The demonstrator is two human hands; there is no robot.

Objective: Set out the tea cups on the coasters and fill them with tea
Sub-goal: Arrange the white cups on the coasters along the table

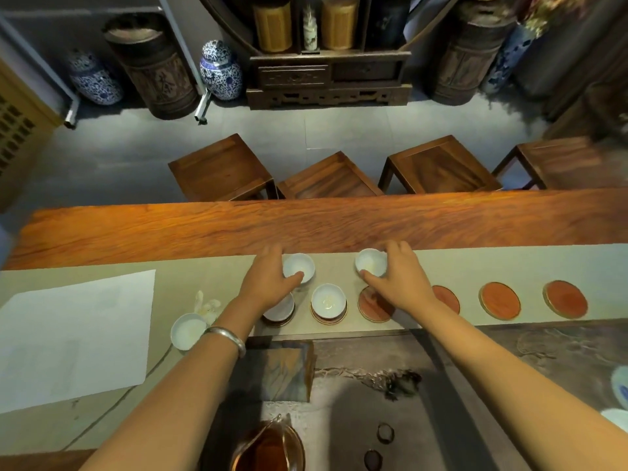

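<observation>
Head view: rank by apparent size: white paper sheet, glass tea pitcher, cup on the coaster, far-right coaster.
1. White paper sheet, clearly largest.
2. Glass tea pitcher, though cut off by the frame edge and nearest the camera.
3. Far-right coaster and cup on the coaster look alike; not ranking them.

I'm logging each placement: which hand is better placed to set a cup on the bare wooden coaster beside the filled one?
Right. The right hand grips a white cup just above that bare round wooden coaster.
</observation>
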